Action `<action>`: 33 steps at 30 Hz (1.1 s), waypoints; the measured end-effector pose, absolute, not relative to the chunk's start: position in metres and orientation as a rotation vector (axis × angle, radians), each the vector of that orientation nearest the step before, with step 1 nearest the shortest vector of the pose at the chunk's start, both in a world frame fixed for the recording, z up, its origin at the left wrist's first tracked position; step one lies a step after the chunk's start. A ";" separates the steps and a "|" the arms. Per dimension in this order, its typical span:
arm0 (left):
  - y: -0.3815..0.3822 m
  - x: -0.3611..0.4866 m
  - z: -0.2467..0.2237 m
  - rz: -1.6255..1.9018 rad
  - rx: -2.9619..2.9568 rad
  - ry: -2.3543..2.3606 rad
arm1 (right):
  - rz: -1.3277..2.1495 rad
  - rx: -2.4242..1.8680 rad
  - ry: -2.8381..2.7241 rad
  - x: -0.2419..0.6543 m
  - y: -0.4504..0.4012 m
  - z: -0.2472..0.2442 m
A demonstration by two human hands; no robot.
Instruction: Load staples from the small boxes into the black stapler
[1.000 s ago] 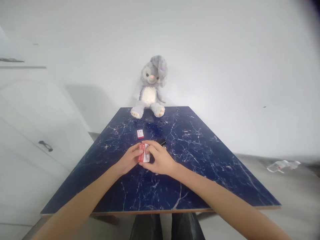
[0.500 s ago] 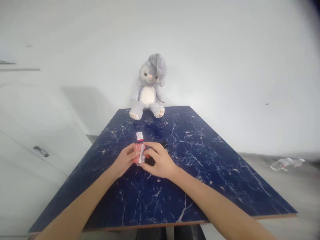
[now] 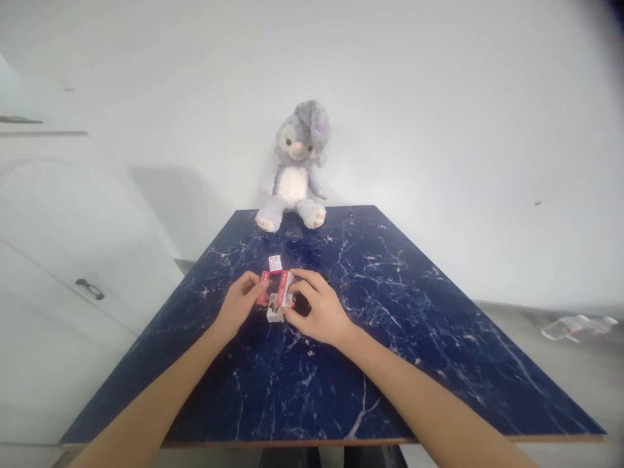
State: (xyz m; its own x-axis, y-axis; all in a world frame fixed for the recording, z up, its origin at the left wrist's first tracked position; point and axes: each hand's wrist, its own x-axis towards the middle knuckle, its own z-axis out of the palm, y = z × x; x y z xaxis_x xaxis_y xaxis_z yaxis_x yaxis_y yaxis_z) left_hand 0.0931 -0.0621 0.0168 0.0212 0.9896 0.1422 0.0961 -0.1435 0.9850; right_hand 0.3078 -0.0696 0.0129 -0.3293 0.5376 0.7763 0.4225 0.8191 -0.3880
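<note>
Marble-patterned blue tabletop (image 3: pixel 400 338) meets white wall (image 3: pixel 439 97), plush rabbit (image 3: pixel 296 168) seated.

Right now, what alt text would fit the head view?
Both hands, left and right, hold small red-and-white boxes together on a dark blue marbled table. Another small box lies just beyond, and a grey plush rabbit sits at the far edge.

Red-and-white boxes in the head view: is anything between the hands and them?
Nothing visible does. The left hand and right hand both already touch the red-and-white boxes on the blue table. Another small box lies just beyond.
</note>
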 end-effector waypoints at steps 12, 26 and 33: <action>-0.055 0.084 0.010 0.944 2.260 1.719 | 0.126 -0.761 -1.966 0.307 -0.068 0.011; -0.078 0.096 0.029 1.067 1.721 1.195 | 0.200 -0.743 -1.912 0.317 -0.063 0.025; -0.064 0.090 0.015 0.878 2.302 1.649 | 0.671 -0.974 -2.125 0.380 -0.024 0.017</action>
State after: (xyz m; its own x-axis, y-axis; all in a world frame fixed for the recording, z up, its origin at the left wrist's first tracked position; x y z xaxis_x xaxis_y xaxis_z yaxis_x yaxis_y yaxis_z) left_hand 0.0896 -0.0640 0.0147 0.2121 0.9093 0.3580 0.8049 -0.3703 0.4637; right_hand 0.3799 -0.0238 0.0174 -0.4766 0.7952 0.3748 0.4357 0.5840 -0.6849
